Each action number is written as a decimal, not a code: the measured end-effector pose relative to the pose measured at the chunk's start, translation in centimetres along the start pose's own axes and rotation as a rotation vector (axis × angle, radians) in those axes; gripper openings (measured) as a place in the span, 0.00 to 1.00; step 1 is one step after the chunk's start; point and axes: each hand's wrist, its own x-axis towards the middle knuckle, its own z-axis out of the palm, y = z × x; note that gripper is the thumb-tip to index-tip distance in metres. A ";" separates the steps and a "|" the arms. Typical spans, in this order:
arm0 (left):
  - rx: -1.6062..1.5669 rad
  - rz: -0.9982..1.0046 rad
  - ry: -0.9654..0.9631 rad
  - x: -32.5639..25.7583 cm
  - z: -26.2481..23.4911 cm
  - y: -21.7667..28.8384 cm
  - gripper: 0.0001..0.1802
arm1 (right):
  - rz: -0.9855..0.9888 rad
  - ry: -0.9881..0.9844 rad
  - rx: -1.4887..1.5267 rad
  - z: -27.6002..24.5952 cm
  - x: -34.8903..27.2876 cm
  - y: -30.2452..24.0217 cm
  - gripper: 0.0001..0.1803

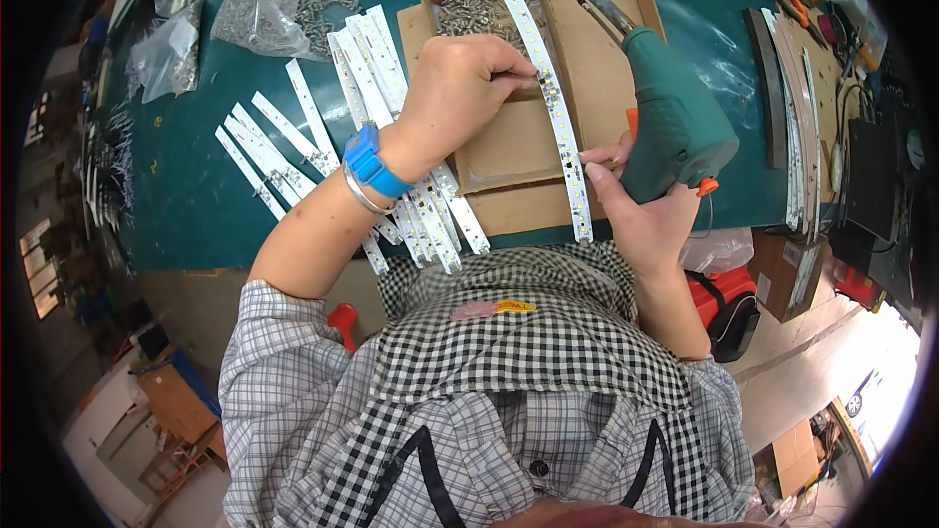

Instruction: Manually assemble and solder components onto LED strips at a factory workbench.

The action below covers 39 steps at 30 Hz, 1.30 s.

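Observation:
A long white LED strip (548, 88) lies across a shallow cardboard box (509, 152) on the green table. My left hand (460, 88), with a blue watch and a bangle on the wrist, pinches something small against the strip's middle; what it is cannot be made out. My right hand (641, 205) grips a green electric screwdriver (670, 122), its bit pointing away toward the box's far end. The right forefinger touches the strip's lower part.
More white LED strips (391, 137) fan out left of the box. Loose screws (479, 12) fill a box compartment, and clear bags of screws (293, 0) lie at the far left. Curved strips (797, 117) are stacked right. A red bag (724, 298) sits below the table edge.

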 end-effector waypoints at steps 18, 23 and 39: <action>0.048 0.021 0.022 -0.3 0.2 -0.4 0.05 | 0.195 0.003 0.128 -5.7 -3.3 -4.0 0.34; 0.027 0.028 0.041 -0.3 0.2 -0.4 0.06 | 0.283 -0.023 0.033 -5.8 -3.2 -3.7 0.33; 0.076 0.057 0.028 -0.3 0.6 -0.6 0.06 | 0.345 -0.045 0.015 -5.3 -2.6 -4.8 0.29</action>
